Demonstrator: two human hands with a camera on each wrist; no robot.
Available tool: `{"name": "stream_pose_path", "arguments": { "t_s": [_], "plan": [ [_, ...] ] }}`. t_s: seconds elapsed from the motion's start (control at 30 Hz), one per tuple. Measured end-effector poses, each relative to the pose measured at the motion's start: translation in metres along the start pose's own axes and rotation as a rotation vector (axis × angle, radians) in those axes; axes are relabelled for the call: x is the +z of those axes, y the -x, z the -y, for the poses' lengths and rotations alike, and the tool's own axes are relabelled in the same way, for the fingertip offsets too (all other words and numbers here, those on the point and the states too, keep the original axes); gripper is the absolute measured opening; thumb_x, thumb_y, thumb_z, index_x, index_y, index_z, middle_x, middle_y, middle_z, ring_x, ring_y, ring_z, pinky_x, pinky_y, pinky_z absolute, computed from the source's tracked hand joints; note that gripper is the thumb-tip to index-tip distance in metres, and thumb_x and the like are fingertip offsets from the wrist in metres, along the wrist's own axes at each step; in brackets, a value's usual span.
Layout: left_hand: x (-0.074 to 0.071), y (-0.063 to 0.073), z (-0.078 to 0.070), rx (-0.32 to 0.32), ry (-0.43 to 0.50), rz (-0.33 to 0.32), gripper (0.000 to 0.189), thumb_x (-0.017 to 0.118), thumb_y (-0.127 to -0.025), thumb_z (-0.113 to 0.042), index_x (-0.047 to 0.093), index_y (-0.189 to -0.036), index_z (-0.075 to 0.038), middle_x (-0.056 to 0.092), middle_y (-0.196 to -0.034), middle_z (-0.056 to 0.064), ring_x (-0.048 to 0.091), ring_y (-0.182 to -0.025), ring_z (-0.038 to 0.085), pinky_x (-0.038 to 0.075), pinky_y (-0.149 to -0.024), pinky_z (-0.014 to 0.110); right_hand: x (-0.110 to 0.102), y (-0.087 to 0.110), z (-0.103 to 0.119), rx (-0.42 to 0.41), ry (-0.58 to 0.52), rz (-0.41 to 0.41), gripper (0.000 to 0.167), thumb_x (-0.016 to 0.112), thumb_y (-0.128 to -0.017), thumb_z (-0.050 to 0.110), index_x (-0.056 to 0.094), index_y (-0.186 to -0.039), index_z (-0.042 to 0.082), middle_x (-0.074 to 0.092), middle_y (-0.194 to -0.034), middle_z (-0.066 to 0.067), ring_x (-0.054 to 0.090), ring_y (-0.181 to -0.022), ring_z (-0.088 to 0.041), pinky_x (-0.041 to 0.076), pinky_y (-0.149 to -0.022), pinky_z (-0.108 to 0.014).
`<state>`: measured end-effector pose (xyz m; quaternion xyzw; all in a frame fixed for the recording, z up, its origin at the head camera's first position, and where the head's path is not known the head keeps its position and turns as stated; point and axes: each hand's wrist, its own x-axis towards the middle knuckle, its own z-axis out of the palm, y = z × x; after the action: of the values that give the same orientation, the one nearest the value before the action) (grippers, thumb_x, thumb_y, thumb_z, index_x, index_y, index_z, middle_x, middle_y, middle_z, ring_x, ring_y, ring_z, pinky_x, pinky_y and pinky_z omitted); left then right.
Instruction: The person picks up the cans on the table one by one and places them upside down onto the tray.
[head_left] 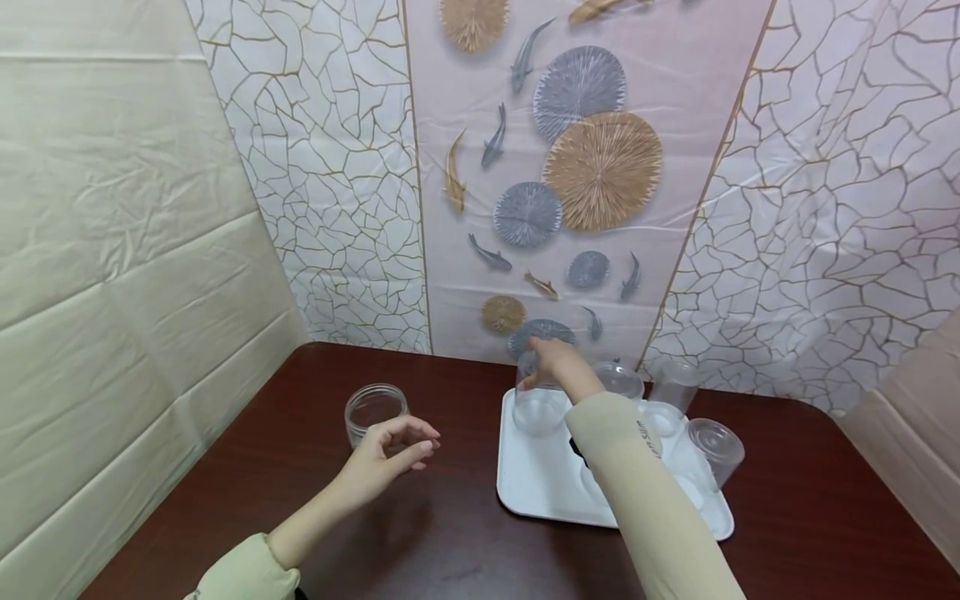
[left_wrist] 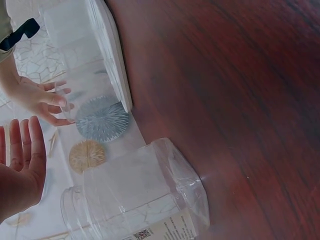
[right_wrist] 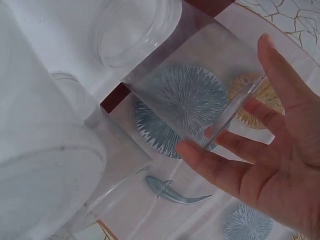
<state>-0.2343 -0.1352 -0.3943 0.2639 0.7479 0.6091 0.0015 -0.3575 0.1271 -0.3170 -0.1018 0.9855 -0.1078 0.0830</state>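
My right hand (head_left: 561,362) reaches over the white tray (head_left: 534,483), thumb and fingers spread round the upper end of a clear plastic jar (right_wrist: 200,60). That jar stands upside down on the tray's far left part, its ringed mouth against the tray. To the left, my left hand (head_left: 378,460) hovers above the table with fingers loosely bent and nothing in them. Just beyond it stands another clear plastic jar (left_wrist: 125,175), upright and lidless, with a threaded neck and a printed label low on its side. The left hand partly hides this jar in the head view.
More clear plastic containers stand on the tray's right side, one at the back (head_left: 675,385) and one near the right edge (head_left: 716,450). My right forearm crosses the tray and hides part of it. A patterned backdrop (head_left: 360,208) rises behind the dark wooden table (head_left: 465,542).
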Motion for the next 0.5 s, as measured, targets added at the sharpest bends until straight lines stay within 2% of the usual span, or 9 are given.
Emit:
{"name": "stream_pose_path", "arguments": {
  "t_s": [0.23, 0.5],
  "plan": [
    [-0.0004, 0.0010, -0.0010, -0.009, 0.004, -0.001, 0.019, 0.057, -0.093, -0.009, 0.060, -0.105, 0.006, 0.066, -0.100, 0.023, 0.064, -0.085, 0.004, 0.058, -0.074, 0.033, -0.0034, 0.0014, -0.0017, -0.011, 0.021, -0.003, 0.076, 0.077, -0.077, 0.029, 0.040, -0.139, 0.005, 0.044, -0.138, -0.028, 0.040, -0.128, -0.047, 0.034, -0.107, -0.054],
    [-0.0023, 0.0022, -0.0006, -0.006, -0.001, -0.007, 0.019, 0.057, -0.093, -0.008, 0.060, -0.105, 0.006, 0.064, -0.101, 0.026, 0.064, -0.085, 0.004, 0.058, -0.074, 0.032, 0.0025, -0.0012, -0.0013, -0.015, 0.028, -0.003, 0.078, 0.077, -0.078, 0.028, 0.037, -0.141, 0.005, 0.041, -0.141, -0.028, 0.038, -0.129, -0.048, 0.034, -0.107, -0.055]
  ]
}}
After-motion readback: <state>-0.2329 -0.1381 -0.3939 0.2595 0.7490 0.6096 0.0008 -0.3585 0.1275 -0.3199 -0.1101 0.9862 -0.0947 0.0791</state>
